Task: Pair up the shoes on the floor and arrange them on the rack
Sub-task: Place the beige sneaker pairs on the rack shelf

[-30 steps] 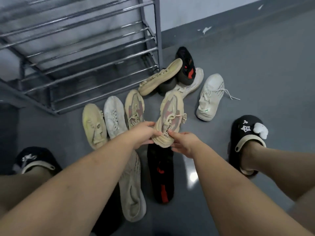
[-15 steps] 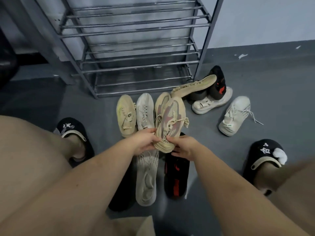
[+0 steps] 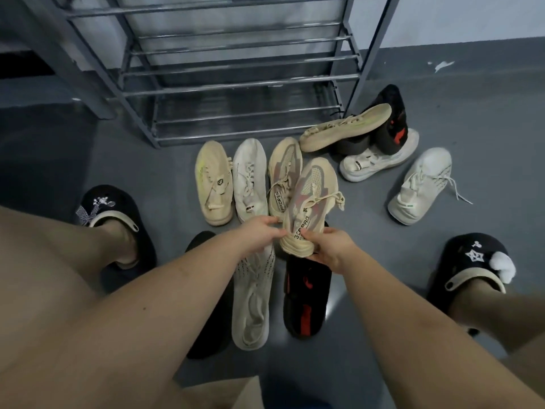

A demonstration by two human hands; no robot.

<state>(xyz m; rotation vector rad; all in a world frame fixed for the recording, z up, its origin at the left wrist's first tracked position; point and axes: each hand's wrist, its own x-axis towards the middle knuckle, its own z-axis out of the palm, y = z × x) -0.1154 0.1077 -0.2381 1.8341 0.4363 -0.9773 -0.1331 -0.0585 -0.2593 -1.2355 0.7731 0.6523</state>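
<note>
Both hands are on one shoe: the beige-and-pink sneaker (image 3: 311, 202) is held up off the floor (image 3: 472, 119) at its heel end. The left hand (image 3: 259, 234) pinches the heel collar from the left side, fingers curled onto it, and the right hand (image 3: 330, 246) has its grip wrapped round the heel and sole from the right, thumb on top. The shoe's long axis runs away from the person, toe pointing up and slightly right toward the metal shoe rack (image 3: 236, 84), laces flopping off to the right.

Its matching sneaker (image 3: 283, 169) lies flat on the floor just to the left, toe also toward the rack, the two overlapping in view. Next in that row, a white lace-up sneaker (image 3: 250, 178), then a pale yellow sneaker (image 3: 212, 181), both toe toward the rack.

Nearer the person, under the arms, a cream knit sneaker (image 3: 250, 305) and a black-and-red sneaker (image 3: 306, 296) lie lengthwise, side by side.

Over by the rack's right leg there is a heap: a tan sneaker (image 3: 345, 128) on its side lying across a second black-and-red sneaker (image 3: 392, 122) and a white strapped sneaker (image 3: 371, 163). A white sneaker with loose laces (image 3: 418, 187) sits apart to the right.

The person's feet are in black clogs (image 3: 472, 261), one at each side.
</note>
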